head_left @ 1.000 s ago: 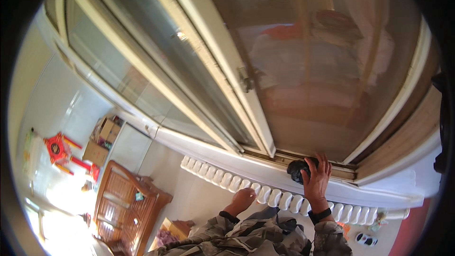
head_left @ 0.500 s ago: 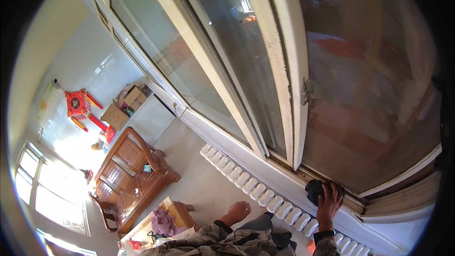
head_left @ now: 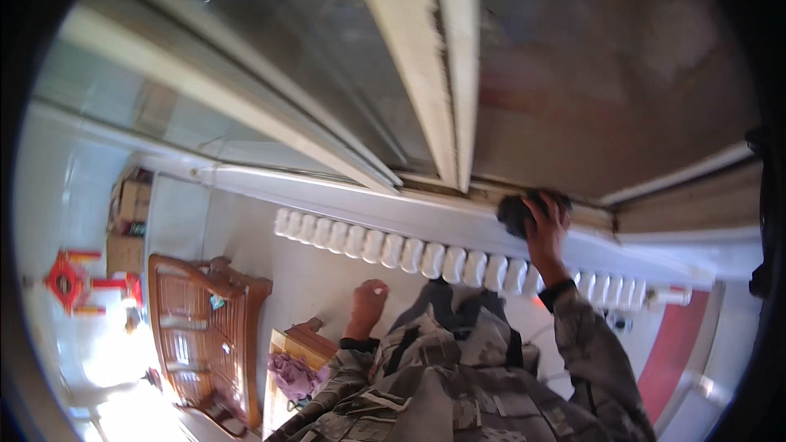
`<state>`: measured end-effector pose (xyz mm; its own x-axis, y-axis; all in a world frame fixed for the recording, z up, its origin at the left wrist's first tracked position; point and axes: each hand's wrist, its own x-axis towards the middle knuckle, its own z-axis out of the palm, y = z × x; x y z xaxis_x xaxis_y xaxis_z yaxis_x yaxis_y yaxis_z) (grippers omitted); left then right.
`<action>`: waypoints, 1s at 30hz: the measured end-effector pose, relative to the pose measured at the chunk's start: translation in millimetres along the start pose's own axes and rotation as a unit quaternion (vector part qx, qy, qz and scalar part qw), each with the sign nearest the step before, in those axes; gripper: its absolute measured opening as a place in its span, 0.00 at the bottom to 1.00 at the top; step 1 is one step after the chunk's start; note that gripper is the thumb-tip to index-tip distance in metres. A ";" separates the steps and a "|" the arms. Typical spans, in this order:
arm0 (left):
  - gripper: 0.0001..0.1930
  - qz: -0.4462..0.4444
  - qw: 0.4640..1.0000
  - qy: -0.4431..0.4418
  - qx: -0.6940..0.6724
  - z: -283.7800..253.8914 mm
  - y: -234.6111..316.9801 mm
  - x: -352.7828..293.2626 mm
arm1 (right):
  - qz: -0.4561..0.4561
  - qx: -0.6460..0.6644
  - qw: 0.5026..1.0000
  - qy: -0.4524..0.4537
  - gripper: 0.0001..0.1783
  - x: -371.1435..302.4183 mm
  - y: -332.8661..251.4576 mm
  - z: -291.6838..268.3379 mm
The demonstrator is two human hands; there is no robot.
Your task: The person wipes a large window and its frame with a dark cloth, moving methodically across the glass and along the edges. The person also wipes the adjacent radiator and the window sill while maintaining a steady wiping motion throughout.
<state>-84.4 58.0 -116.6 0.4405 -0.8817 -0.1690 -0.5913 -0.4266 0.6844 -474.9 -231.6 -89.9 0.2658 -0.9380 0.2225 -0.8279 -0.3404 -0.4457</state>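
Observation:
My right hand [head_left: 547,229] is closed over a dark, bunched cloth [head_left: 516,214] and presses it on the bottom track of the window frame [head_left: 491,193]. The cloth sits just right of the upright edge of a cream-framed window sash [head_left: 463,74]. My left hand [head_left: 370,301] hangs low in front of me with its fingers curled in. Nothing shows in it, and it touches nothing. Part of the cloth is hidden beneath my right hand's fingers.
A white radiator [head_left: 393,252] runs below the sill [head_left: 327,196]. At the left stand a wooden bench [head_left: 176,319] and a small wooden table [head_left: 307,344] bearing a purple cloth [head_left: 295,372]. Cardboard boxes [head_left: 127,250] lie beyond, near a red hanging ornament [head_left: 70,281].
My view has turned and tilted down, bringing more of my jacket and the radiator into sight. My right hand stays on the cloth at the track; my left hand still hangs with curled fingers.

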 end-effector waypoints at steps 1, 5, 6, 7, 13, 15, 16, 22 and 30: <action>0.06 -0.020 1.000 -0.021 0.004 -6.5 -7.5 -3.2 | -0.005 0.000 1.000 0.019 0.32 0.6 -6.1 5.1; 0.07 -0.079 0.994 -0.068 0.021 -21.8 -22.8 -1.8 | -0.024 0.044 0.998 0.042 0.29 15.3 -53.7 37.2; 0.08 -0.109 0.989 -0.090 0.031 -21.8 -22.3 2.6 | -0.009 0.060 0.998 0.022 0.27 17.9 -70.6 46.4; 0.08 -0.124 0.985 -0.115 0.026 -23.7 -20.5 5.9 | -0.020 0.048 0.998 0.046 0.26 17.4 -89.7 55.3; 0.10 0.000 0.982 -0.164 0.090 -26.6 14.3 38.7 | -0.004 0.038 0.998 0.043 0.23 20.0 -104.9 56.0; 0.11 0.029 0.980 -0.171 0.100 -24.6 28.2 49.2 | -0.019 0.040 0.998 0.055 0.23 17.4 -87.5 45.0; 0.11 0.045 0.977 -0.175 0.110 -24.0 34.3 53.0 | -0.010 0.040 0.999 0.031 0.23 13.9 -76.9 39.2; 0.11 0.049 0.975 -0.193 0.101 -5.9 56.7 60.6 | 0.007 0.019 0.996 0.085 0.23 -9.2 13.3 -6.0; 0.09 0.054 0.977 -0.190 0.085 5.8 50.3 39.9 | 0.084 -0.052 0.986 0.136 0.22 -39.1 117.0 -64.5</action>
<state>-100.5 0.2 -93.0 0.1055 -0.9211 -0.3749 -0.7379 -0.3252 0.5914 -614.1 -230.5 -94.9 -0.0095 -0.9230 0.3846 -0.8987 -0.1607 -0.4080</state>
